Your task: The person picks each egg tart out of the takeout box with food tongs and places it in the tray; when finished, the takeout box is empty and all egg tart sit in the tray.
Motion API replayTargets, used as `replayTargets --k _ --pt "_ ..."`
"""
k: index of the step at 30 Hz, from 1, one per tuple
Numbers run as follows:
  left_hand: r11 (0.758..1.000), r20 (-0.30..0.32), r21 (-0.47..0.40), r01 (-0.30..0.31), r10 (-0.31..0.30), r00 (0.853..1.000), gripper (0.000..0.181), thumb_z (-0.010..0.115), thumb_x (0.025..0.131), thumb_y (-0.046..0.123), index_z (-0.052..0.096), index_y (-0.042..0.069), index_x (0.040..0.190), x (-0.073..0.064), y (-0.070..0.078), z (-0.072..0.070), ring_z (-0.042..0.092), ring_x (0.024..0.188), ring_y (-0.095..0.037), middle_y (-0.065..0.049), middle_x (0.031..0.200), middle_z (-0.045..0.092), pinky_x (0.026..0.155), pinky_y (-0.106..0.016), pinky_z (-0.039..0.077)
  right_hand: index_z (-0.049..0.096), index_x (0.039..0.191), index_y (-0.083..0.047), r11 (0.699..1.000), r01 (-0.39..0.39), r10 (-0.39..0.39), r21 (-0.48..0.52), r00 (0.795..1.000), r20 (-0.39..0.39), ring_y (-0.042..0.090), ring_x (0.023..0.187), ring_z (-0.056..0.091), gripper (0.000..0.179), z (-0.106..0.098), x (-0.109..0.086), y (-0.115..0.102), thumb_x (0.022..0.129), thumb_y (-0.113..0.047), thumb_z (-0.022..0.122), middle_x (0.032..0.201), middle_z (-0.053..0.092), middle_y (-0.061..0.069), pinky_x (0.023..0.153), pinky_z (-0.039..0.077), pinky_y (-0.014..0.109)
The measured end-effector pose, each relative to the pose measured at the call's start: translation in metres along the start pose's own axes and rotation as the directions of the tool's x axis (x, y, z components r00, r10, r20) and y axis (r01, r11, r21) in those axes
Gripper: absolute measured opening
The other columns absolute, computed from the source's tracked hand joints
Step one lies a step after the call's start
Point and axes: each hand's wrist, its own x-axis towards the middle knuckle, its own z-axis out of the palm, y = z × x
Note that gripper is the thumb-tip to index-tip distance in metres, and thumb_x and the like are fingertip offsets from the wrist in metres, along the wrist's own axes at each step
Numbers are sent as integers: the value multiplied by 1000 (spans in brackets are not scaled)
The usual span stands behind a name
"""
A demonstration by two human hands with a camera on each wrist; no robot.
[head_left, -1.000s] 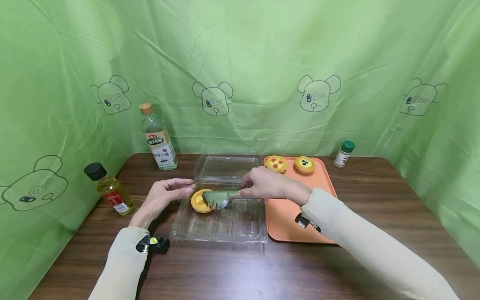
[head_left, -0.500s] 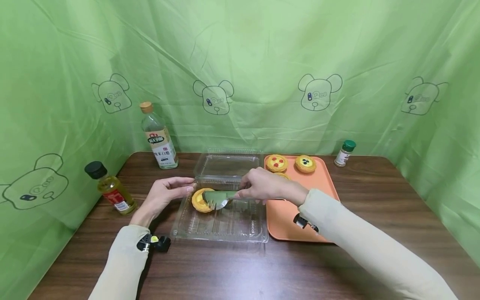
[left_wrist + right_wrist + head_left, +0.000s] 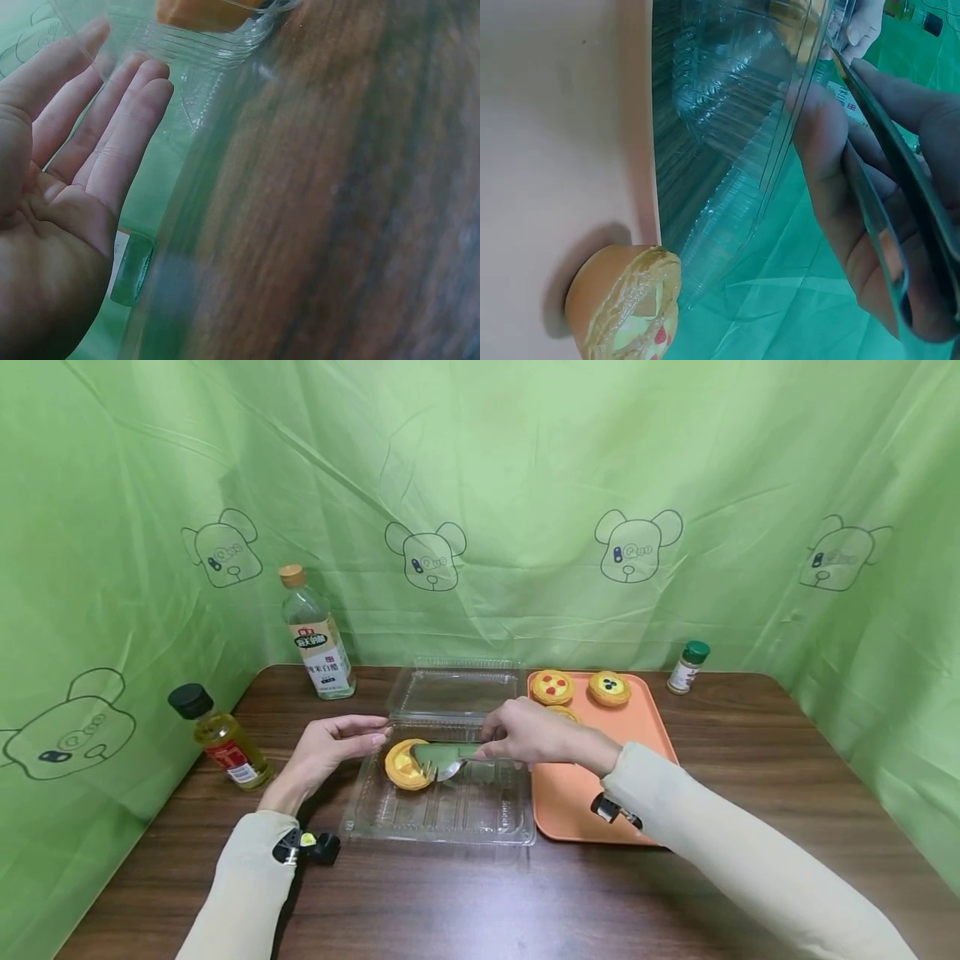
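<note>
My right hand (image 3: 536, 731) grips metal serving tongs (image 3: 442, 753), which have a flat blade and a fork-like tip. The tongs' ends overlap the right side of an egg tart (image 3: 401, 768) inside a clear plastic clamshell container (image 3: 442, 839), at its left. In the right wrist view, the tongs (image 3: 892, 157) lie between thumb and fingers, their two arms apart. My left hand (image 3: 322, 756) pinches the container's left edge near the hinge; the left wrist view has the clear rim crossing its fingertips, the other fingers fairly straight.
Right of the container lies an orange tray (image 3: 592, 793) bearing a red-topped tart (image 3: 552, 687), a dark-topped tart (image 3: 609, 689) and a partly hidden one (image 3: 566, 713). A vinegar bottle (image 3: 322, 652), an oil bottle (image 3: 232, 752) and a green-capped shaker (image 3: 687, 668) stand around.
The tart and the tongs have shifted slightly to the right within the container. My right hand has moved a little, uncovering part of the third tart on the tray. My left hand stays put.
</note>
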Motion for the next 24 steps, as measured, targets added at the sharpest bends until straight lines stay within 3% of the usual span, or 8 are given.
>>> replayTargets --k 12,24 --pt "1000 11 -13 -9 9 1000 43 83 95 13 71 -5 132 0 1 1 75 108 -20 -12 123 77 92 -37 61 77 108 -6 999 39 -40 -16 999 -10 19 54 70 20 -4 -4 2 101 -24 77 87 78 4 45 56 31" --pt "1000 -14 15 10 -10 1000 42 86 93 16 73 -1 130 1 1 2 75 106 -17 -8 119 78 91 -33 61 77 107 -7 998 64 -63 24 998 -28 24 52 67 16 -17 -12 2 101 -22 77 83 76 2 45 56 33"
